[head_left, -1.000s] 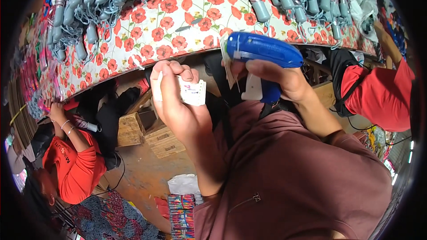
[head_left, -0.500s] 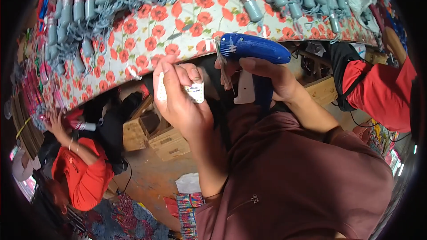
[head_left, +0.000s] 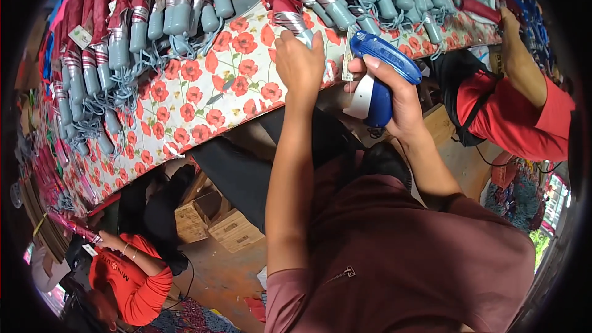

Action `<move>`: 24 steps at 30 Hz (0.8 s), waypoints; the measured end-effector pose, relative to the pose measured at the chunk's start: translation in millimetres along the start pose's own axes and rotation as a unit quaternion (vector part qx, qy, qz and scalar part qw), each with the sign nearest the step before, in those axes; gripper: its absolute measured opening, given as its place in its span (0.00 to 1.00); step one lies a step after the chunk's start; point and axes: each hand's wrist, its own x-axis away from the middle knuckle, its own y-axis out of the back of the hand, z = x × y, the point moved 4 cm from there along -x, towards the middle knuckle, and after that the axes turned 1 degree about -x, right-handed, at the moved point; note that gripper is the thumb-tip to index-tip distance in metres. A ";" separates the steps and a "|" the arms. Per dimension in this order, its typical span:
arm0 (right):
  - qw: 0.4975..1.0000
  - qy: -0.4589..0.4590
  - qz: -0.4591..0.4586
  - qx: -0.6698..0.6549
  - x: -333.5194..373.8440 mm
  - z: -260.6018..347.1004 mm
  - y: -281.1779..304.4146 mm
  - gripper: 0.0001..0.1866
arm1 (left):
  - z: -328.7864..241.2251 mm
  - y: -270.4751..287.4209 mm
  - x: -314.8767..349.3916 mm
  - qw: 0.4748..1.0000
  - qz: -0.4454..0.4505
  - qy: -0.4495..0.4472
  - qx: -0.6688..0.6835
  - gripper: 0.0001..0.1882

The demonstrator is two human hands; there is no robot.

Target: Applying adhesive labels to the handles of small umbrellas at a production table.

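Observation:
My left hand (head_left: 300, 65) is closed around the grey handle end of a folded maroon umbrella (head_left: 288, 17) with silver bands, at the near side of the pile. In my right hand (head_left: 398, 95) is a blue and white tagging gun (head_left: 385, 55), its nose toward the umbrella. A small white tag (head_left: 348, 65) stands upright at the front of the gun, by my right fingertips. The gun and the umbrella are a little apart.
A table with a poppy-print cover (head_left: 191, 95) holds many folded umbrellas (head_left: 120, 40), some with white tags (head_left: 81, 37). A co-worker in red (head_left: 139, 277) handles an umbrella at the left; another red-clad co-worker (head_left: 512, 108) reaches in from the right. Wooden crates (head_left: 235, 230) stand below.
My left hand, which held white tags near me, has reached forward onto an umbrella. The tagging gun has shifted right, and a tag now sits at its front. The view has shifted too.

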 end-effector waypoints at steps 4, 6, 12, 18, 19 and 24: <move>1.000 -0.018 -0.009 0.005 -0.3 0.0 3.3 0.14 | -6.3 11.9 1.8 0.995 0.081 -0.007 -0.065 0.20; 0.999 0.007 0.008 0.042 -4.5 -4.0 2.4 0.14 | 4.6 27.2 17.8 0.993 0.075 -0.019 -0.086 0.20; 0.994 -0.004 0.038 0.103 -19.1 -24.5 -1.7 0.16 | 30.0 83.2 88.3 0.986 0.021 0.021 -0.166 0.20; 0.981 -0.112 0.094 0.131 -34.7 -51.7 -3.7 0.12 | 57.1 95.2 139.3 0.978 0.087 0.132 -0.138 0.26; 0.980 -0.116 0.092 0.132 -37.9 -53.6 -3.8 0.12 | 59.7 97.5 143.2 0.977 0.089 0.135 -0.139 0.26; 0.977 -0.003 0.118 0.180 -61.8 -42.2 -25.2 0.15 | 73.0 103.5 156.7 0.961 0.176 0.198 -0.083 0.24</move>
